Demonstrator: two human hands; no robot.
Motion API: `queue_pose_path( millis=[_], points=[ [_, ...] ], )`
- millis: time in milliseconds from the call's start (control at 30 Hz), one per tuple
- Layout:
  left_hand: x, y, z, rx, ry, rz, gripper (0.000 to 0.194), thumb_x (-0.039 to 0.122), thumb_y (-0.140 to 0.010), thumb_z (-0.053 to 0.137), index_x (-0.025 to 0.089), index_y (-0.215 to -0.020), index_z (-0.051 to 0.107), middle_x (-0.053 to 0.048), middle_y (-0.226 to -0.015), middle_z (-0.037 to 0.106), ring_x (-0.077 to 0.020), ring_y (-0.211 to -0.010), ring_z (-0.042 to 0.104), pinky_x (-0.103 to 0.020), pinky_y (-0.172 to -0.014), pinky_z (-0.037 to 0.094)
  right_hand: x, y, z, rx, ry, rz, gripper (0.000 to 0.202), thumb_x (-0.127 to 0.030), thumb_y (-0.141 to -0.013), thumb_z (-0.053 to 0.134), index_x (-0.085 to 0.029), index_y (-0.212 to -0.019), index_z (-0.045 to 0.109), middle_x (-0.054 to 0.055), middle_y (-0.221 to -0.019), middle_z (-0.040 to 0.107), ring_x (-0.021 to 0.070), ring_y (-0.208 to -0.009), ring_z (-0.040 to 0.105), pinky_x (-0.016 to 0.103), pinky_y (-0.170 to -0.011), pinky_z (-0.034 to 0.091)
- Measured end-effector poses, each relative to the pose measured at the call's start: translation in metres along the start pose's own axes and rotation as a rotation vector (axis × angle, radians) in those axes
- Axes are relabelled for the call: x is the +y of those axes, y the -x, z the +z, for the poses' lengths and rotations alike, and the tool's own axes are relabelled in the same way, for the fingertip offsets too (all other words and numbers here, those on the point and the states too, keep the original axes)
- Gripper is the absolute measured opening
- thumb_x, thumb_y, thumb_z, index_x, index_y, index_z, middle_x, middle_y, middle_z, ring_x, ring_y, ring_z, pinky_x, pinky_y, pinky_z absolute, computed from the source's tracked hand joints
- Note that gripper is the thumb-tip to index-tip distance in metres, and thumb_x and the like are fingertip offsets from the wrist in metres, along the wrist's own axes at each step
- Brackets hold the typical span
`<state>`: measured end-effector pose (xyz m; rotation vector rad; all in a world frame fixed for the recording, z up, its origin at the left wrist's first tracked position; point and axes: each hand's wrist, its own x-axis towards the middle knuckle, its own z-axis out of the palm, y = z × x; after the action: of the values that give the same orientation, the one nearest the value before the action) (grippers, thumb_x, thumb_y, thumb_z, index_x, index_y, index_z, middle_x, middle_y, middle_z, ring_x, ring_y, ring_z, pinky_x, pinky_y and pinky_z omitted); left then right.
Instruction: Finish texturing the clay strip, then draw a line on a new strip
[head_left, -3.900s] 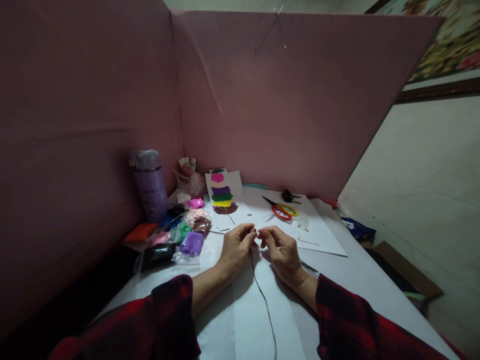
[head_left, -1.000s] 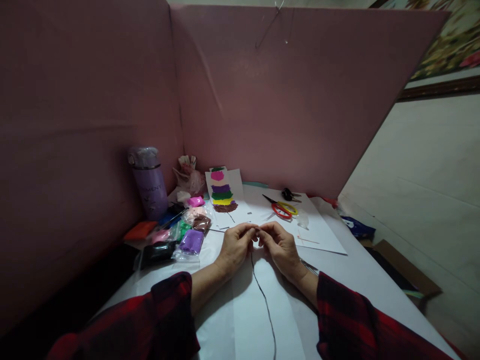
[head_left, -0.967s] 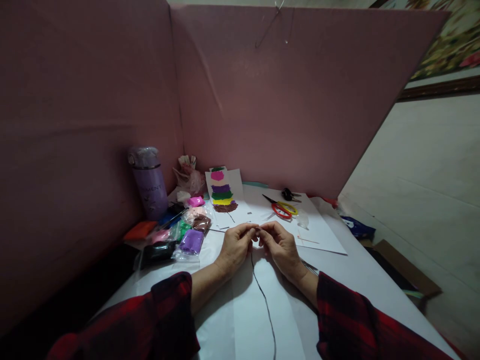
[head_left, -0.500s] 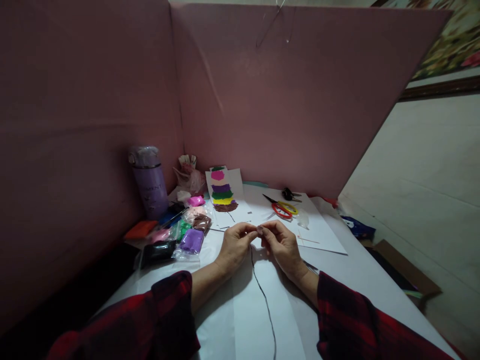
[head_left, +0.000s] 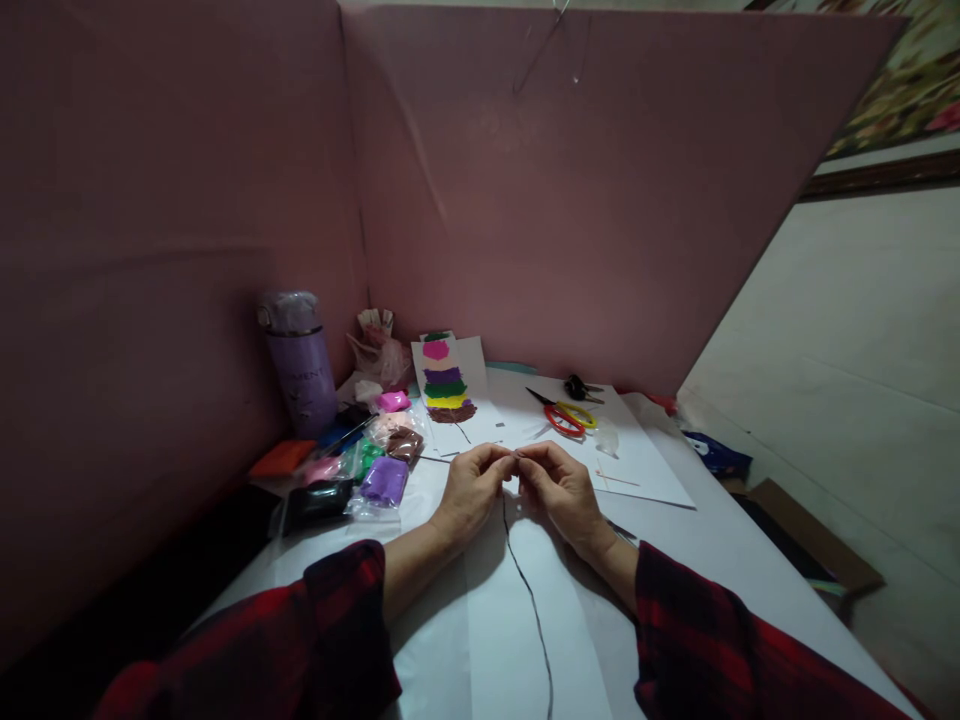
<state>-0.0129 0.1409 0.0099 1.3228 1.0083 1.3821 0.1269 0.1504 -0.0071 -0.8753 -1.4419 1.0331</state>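
My left hand (head_left: 474, 490) and my right hand (head_left: 561, 492) meet at the fingertips over a white sheet. Both are closed in a pinch, and whatever lies between the fingers is too small to make out. A dark wavy line (head_left: 534, 610) runs down the sheet (head_left: 495, 660) from beneath my hands. Beyond them stands a card with painted color bands (head_left: 445, 375). Red and yellow scissors (head_left: 564, 420) lie on paper past my right hand. To the left are bagged clay packets, among them a purple one (head_left: 385, 482) and a brown one (head_left: 406, 446).
A purple bottle (head_left: 301, 375) stands at the back left, near an orange packet (head_left: 283, 458) and a black packet (head_left: 319, 503). Keys (head_left: 579, 388) lie behind the scissors. Pink panels (head_left: 585, 200) rise at the back and left. A cardboard box (head_left: 814, 545) is at the right.
My pinched fingertips have shifted very slightly against each other. Everything else looks the same.
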Motion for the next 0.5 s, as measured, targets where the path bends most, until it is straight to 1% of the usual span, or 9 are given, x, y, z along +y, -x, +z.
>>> queue_pose_path(
  millis=[100,167,300,400,500],
  points=[
    [-0.002,0.0,-0.001,0.03,0.021,0.004,0.022,0.032,-0.078,0.063,0.012,-0.081,0.071,0.001,-0.057,0.056,-0.008,-0.045,0.044,-0.021,-0.045,0.036,0.0,-0.002,0.0,0.006,-0.097,0.084,0.031,-0.048,-0.083,0.066,-0.018,-0.087,0.061,-0.004,-0.057,0.06,0.0079,-0.032,0.046,0.019,-0.027,0.035],
    [-0.005,-0.001,-0.001,0.069,0.029,0.003,0.022,0.032,-0.078,0.062,0.013,-0.086,0.069,0.001,-0.058,0.056,-0.0071,-0.044,0.042,-0.02,-0.043,0.034,-0.001,-0.003,-0.001,0.02,-0.142,0.118,0.032,-0.048,-0.081,0.067,-0.018,-0.088,0.06,-0.002,-0.06,0.063,0.0075,-0.031,0.046,0.018,-0.025,0.035],
    [-0.01,-0.003,0.0,0.09,0.027,-0.007,0.019,0.03,-0.077,0.061,0.014,-0.083,0.067,0.001,-0.059,0.056,-0.0068,-0.044,0.042,-0.02,-0.042,0.033,-0.003,-0.005,-0.002,0.051,-0.186,0.143,0.032,-0.047,-0.08,0.07,-0.017,-0.088,0.06,-0.001,-0.063,0.066,0.0057,-0.033,0.048,0.015,-0.028,0.037],
    [-0.01,-0.003,0.0,0.081,0.01,-0.003,0.016,0.029,-0.077,0.062,0.015,-0.081,0.068,0.001,-0.059,0.057,-0.0078,-0.045,0.044,-0.022,-0.045,0.037,-0.004,-0.005,-0.002,0.046,-0.22,0.151,0.032,-0.046,-0.08,0.07,-0.017,-0.089,0.059,-0.002,-0.064,0.066,0.0051,-0.033,0.048,0.015,-0.029,0.038],
    [-0.008,-0.002,0.0,0.042,-0.002,0.028,0.013,0.027,-0.076,0.065,0.016,-0.077,0.07,-0.002,-0.064,0.063,-0.0121,-0.056,0.055,-0.025,-0.057,0.045,-0.004,-0.004,-0.001,0.008,-0.207,0.145,0.037,-0.048,-0.078,0.071,-0.019,-0.093,0.055,-0.003,-0.06,0.066,0.007,-0.03,0.048,0.017,-0.027,0.037]
  ],
)
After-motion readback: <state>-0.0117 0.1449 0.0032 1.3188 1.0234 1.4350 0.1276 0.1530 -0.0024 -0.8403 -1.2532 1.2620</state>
